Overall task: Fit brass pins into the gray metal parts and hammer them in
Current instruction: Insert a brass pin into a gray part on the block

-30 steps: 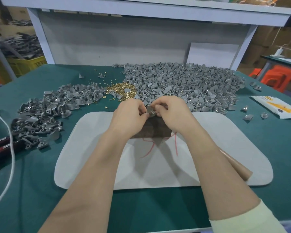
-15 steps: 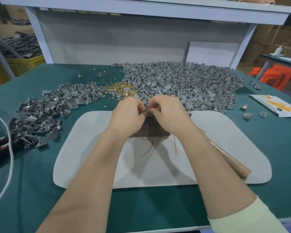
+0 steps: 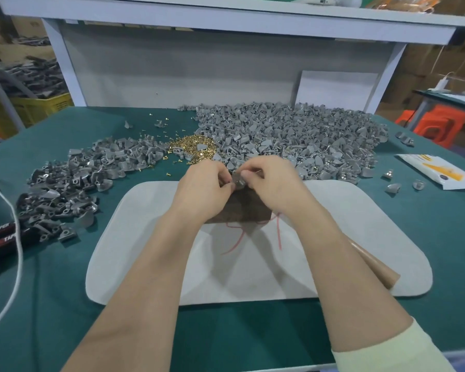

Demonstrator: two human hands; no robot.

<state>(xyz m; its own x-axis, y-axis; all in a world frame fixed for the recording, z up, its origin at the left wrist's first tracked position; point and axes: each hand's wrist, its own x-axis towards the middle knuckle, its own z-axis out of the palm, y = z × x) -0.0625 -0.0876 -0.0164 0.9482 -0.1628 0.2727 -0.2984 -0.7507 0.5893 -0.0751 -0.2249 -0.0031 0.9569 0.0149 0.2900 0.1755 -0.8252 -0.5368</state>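
My left hand (image 3: 204,187) and my right hand (image 3: 273,183) meet above a dark brown block (image 3: 239,208) on the white mat (image 3: 145,237). Between their fingertips both pinch one small gray metal part (image 3: 238,179). Whether a pin sits in it is hidden by my fingers. A heap of brass pins (image 3: 193,147) lies just beyond my hands. A large pile of gray parts (image 3: 293,135) spreads behind and to the right, and a smaller pile (image 3: 73,181) lies to the left. A wooden hammer handle (image 3: 371,261) sticks out under my right forearm.
Green cloth (image 3: 51,304) covers the table. A white cable (image 3: 14,237) and black-red tool handles (image 3: 0,234) lie at the left edge. A white-orange packet (image 3: 435,170) and loose gray parts (image 3: 392,187) are on the right. A white panel (image 3: 336,89) leans at the back.
My hands have stayed together over the block, with only small finger movement on the gray part. The view has shifted slightly.
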